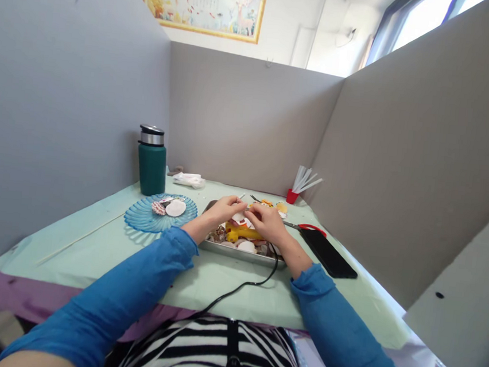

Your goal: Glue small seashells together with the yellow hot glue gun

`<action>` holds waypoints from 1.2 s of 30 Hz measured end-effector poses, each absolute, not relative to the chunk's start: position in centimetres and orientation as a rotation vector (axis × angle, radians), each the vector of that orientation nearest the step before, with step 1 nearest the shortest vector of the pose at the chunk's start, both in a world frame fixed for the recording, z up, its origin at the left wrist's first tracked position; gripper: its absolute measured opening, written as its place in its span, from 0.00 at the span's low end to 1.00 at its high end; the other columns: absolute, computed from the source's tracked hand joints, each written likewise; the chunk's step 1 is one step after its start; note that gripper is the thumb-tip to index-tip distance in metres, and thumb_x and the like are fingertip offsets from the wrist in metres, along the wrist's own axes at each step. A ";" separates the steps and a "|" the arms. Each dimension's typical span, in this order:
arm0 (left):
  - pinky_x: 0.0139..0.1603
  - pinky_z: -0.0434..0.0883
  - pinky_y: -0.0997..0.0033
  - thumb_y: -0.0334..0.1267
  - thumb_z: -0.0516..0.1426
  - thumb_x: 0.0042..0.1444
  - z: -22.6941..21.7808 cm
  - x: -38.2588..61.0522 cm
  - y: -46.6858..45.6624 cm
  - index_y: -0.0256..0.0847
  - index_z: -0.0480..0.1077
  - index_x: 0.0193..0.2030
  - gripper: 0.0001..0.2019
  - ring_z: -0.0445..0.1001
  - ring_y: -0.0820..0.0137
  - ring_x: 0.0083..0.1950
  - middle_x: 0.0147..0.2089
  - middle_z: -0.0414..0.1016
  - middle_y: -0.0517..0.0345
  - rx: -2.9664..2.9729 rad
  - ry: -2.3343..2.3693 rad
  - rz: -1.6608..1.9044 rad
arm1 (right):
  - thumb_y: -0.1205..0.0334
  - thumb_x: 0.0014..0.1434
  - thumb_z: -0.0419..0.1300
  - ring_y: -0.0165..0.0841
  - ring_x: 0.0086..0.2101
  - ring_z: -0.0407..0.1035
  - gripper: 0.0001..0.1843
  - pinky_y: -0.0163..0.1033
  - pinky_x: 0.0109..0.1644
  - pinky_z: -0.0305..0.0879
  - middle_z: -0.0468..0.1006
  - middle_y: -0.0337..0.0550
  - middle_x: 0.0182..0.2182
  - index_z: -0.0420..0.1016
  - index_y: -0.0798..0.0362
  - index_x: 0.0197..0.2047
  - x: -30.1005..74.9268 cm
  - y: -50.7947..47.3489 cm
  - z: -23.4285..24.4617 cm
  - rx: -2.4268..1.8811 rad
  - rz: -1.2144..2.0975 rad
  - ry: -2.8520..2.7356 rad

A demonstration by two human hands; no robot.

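Note:
Over a metal tray (237, 254), my left hand (227, 209) and my right hand (269, 224) come close together, fingertips pinched. Whatever small item they hold is too small to make out; a whitish piece shows just below the fingers. Beneath them in the tray lies a yellow hot glue gun (246, 233), its black cord (238, 287) running over the front edge of the table toward my lap. Seashells and a white disc (247, 246) surround the glue gun. Part of the tray is hidden by my hands.
A blue scalloped plate (136, 217) with shells and a green bottle (151, 169) stand left. A plastic bag (189, 179) lies behind. On the right are red-handled scissors (313, 229), a black phone (328, 253), and a red cup (292, 197) of glue sticks (303, 180). Grey partitions enclose the table.

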State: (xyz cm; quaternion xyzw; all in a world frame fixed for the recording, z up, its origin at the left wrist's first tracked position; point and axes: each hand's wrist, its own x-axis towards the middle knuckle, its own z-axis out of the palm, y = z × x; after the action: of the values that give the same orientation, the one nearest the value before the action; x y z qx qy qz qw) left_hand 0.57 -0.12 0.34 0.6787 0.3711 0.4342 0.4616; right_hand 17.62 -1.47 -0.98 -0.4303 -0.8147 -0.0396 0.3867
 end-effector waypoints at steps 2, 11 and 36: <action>0.29 0.73 0.72 0.49 0.61 0.51 0.3 0.6 -0.1 0.36 0.66 0.32 0.16 0.70 0.73 0.30 0.28 0.68 0.59 1.658 0.906 1.063 | 0.57 0.61 0.55 0.28 0.24 0.60 0.14 0.34 0.30 0.50 0.69 0.37 0.21 0.70 0.54 0.26 17.6 -1.5 -1.0 -1.087 -0.105 -2.079; 0.28 0.73 0.72 0.42 0.59 0.52 0.4 0.7 -0.3 0.36 0.67 0.32 0.10 0.69 0.73 0.30 0.28 0.67 0.59 1.614 0.956 1.049 | 0.55 0.61 0.56 0.27 0.24 0.59 0.15 0.34 0.29 0.49 0.68 0.37 0.21 0.70 0.54 0.25 17.6 -1.6 -0.9 -1.075 -0.103 -2.088; 0.29 0.74 0.71 0.43 0.63 0.49 0.4 0.5 -0.3 0.37 0.66 0.34 0.13 0.71 0.72 0.30 0.30 0.71 0.58 1.605 0.855 1.016 | 0.59 0.61 0.56 0.28 0.25 0.62 0.12 0.34 0.30 0.52 0.71 0.37 0.22 0.71 0.54 0.27 17.6 -1.5 -1.0 -1.063 -0.097 -2.091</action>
State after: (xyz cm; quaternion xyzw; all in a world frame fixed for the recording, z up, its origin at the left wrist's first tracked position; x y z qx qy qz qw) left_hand 0.55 -0.34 0.40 0.6649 0.3544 0.4210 0.5050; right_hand 17.60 -1.52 -0.95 -0.4174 -0.8215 -0.0379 0.3865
